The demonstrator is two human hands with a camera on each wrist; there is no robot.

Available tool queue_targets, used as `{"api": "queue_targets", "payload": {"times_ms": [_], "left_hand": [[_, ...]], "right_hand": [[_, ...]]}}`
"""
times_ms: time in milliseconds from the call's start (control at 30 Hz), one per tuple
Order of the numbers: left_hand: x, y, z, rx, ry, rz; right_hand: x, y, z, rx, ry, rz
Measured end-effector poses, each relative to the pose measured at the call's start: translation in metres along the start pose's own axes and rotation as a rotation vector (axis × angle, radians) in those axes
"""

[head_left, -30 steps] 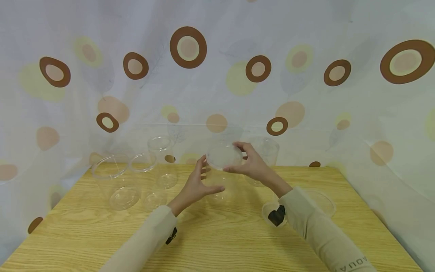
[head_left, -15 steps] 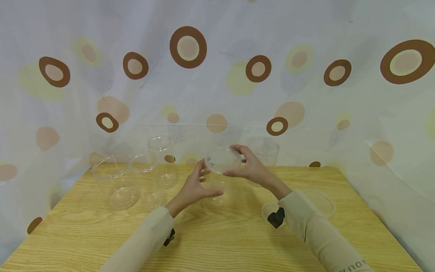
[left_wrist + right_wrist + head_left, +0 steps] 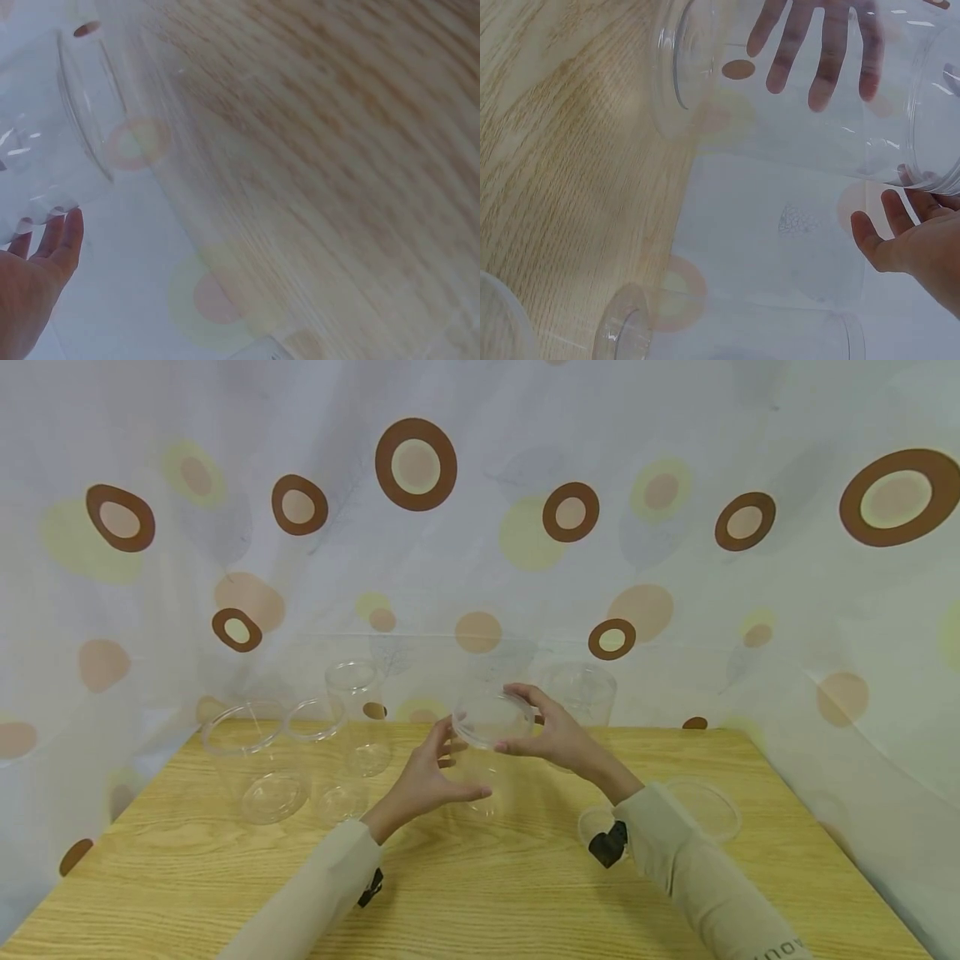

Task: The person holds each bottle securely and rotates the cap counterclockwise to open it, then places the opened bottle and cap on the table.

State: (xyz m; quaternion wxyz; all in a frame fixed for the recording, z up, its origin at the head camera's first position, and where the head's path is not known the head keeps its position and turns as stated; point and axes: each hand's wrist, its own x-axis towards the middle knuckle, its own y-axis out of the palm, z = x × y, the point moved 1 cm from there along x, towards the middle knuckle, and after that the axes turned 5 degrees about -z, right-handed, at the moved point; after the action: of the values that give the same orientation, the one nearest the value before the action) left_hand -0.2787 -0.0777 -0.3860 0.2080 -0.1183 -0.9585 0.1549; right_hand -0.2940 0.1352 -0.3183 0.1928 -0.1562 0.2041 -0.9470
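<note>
Closure, apparently: right hand [image 3: 561, 735] grips clear round plastic lid [image 3: 491, 720] atop transparent cylindrical plastic jar [image 3: 802, 135]; left hand [image 3: 427, 783] unclenched alongside; pressing likely needed.

Boxed in at left by wide jar [image 3: 255, 764], short jar [image 3: 333, 781] and tall jar [image 3: 358, 714], bunched together. Barred at centre by middle jar [image 3: 477, 764], held between left hand [image 3: 427, 777] and right hand [image 3: 551, 731]; blocked behind the latter by rear jar [image 3: 588, 689]. Hampered at small disc [image 3: 587, 825] by wrist camera [image 3: 608, 844]. Passable over near table [image 3: 495, 893] between both sleeves [image 3: 701, 877], and above flat, large disc [image 3: 712, 806].
</note>
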Motion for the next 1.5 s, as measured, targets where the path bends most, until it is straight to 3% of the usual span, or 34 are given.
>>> {"api": "queue_targets", "payload": {"times_ms": [533,833,1033,1167,1500], "left_hand": [[0.000,-0.003,0.000,0.012,0.027,0.008],[-0.001,-0.005,-0.002,-0.017,0.027,0.075],[-0.001,-0.005,0.000,-0.018,0.074,0.070],[-0.002,-0.006,-0.002,-0.026,0.067,0.054],[-0.010,-0.010,-0.027,-0.023,0.035,0.033]], "right_hand": [[0.002,0.000,-0.005,-0.002,-0.098,-0.001],[0.005,-0.009,-0.010,0.058,-0.173,0.154],[0.006,-0.011,-0.010,0.067,-0.184,0.197],[0.005,-0.011,-0.010,0.052,-0.184,0.159],[-0.003,0.002,-0.004,0.001,-0.119,-0.041]]}}
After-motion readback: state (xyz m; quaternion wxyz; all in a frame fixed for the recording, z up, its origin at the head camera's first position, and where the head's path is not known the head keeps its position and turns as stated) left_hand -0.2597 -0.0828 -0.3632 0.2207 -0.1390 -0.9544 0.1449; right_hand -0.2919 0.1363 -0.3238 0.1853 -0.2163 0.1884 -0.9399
